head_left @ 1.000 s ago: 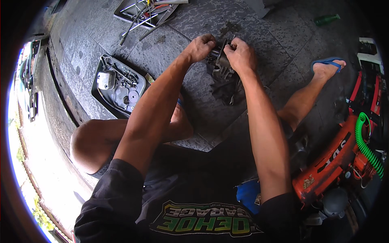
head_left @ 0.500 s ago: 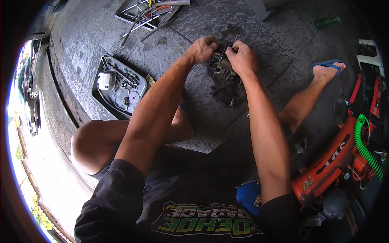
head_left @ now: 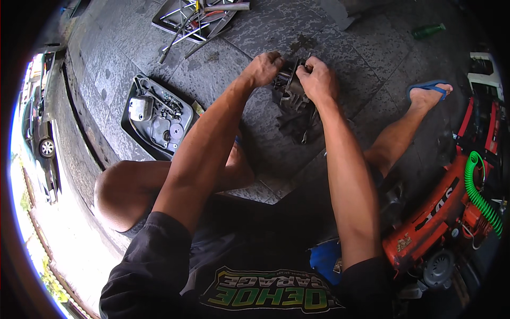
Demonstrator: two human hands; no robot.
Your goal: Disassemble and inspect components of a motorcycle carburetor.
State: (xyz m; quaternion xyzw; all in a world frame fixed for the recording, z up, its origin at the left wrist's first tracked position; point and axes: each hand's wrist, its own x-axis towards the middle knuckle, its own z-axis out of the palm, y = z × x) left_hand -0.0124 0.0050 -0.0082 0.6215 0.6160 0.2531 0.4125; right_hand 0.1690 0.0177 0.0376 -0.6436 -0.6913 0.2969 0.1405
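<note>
Metal casing (head_left: 294, 94) sits between your left hand (head_left: 264, 69) and right hand (head_left: 320, 81). Both curl inward; I can't tell what they grip.

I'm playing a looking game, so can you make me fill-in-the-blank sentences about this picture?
The left hand and right hand make ____ hands at the metal part.
The tray of loose parts is nearer the ____ hand.
The coiled hose is bright ____.
The sandal strap is ____.
Missing words: two; left; green; blue.

A green bottle (head_left: 428, 31) lies on grey tiles (head_left: 366, 50).
</note>
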